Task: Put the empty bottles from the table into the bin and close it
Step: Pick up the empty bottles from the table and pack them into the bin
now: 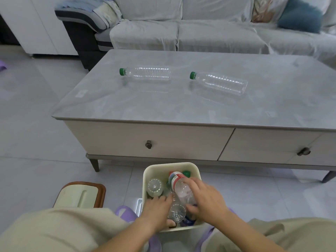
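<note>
Bottles: two clear green-capped ones [145,73] [220,83] lie unlabelled on the table [181,110]. Right hand [205,197] grips a red-white-labelled bottle [180,188], writing unreadable, inside the bin [151,171]; left hand [158,208] curls around another bottle [176,212].

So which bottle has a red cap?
The labelled bottle under the right hand, in the bin. Both table bottles have green caps.

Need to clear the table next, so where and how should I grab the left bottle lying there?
Grip the left bottle around its ribbed middle, coming down from above and the near side. It lies flat on the table, green cap pointing left, long side facing you, so fingers can wrap across the body. Probably light and crushable, so squeeze gently. Nothing crowds it; the other bottle lies apart.
</note>
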`<action>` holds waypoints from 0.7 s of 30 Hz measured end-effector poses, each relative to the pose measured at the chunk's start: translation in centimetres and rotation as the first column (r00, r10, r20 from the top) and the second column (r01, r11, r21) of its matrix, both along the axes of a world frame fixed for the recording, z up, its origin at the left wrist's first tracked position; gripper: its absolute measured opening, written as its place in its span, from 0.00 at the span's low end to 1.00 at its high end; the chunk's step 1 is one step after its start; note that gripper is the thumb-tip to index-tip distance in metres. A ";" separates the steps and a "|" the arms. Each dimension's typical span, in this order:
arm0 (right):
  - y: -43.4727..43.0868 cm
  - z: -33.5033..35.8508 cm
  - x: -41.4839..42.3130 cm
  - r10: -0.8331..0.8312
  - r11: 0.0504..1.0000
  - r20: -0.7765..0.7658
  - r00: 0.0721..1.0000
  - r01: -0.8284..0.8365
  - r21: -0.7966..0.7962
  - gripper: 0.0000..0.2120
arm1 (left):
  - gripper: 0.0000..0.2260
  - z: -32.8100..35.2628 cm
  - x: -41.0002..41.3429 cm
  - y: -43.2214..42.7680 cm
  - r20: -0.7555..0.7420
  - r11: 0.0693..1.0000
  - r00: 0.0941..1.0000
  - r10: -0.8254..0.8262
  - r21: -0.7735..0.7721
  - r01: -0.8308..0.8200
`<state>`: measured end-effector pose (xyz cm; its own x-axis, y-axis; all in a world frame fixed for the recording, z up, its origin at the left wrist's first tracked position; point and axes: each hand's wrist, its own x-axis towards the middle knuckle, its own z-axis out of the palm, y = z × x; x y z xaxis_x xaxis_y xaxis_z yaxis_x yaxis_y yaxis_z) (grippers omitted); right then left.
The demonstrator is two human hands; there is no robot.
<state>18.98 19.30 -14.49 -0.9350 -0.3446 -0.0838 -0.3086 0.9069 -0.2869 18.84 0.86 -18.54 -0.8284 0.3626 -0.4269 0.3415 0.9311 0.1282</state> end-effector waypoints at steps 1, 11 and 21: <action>-0.2 0.0 0.2 0.004 1.000 0.010 1.000 -0.004 0.020 0.30 | 0.36 0.1 -0.1 -0.1 -0.005 1.000 1.000 0.011 0.001 -0.011; -0.7 0.5 0.3 -0.243 0.968 -0.064 0.968 0.238 -0.087 0.32 | 0.21 2.5 -2.8 -2.5 -0.164 0.983 0.974 0.159 0.118 -0.141; -1.1 0.3 0.7 -0.036 0.998 -0.124 0.992 0.042 0.047 0.33 | 0.30 0.5 -3.5 -1.4 -0.117 0.992 0.991 0.070 -0.094 -0.081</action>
<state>19.64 18.19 -14.24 -0.9520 -0.3056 0.0171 -0.3026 0.9312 -0.2033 15.38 -0.49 -18.03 -0.8970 0.2578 -0.3590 0.2766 0.9610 -0.0012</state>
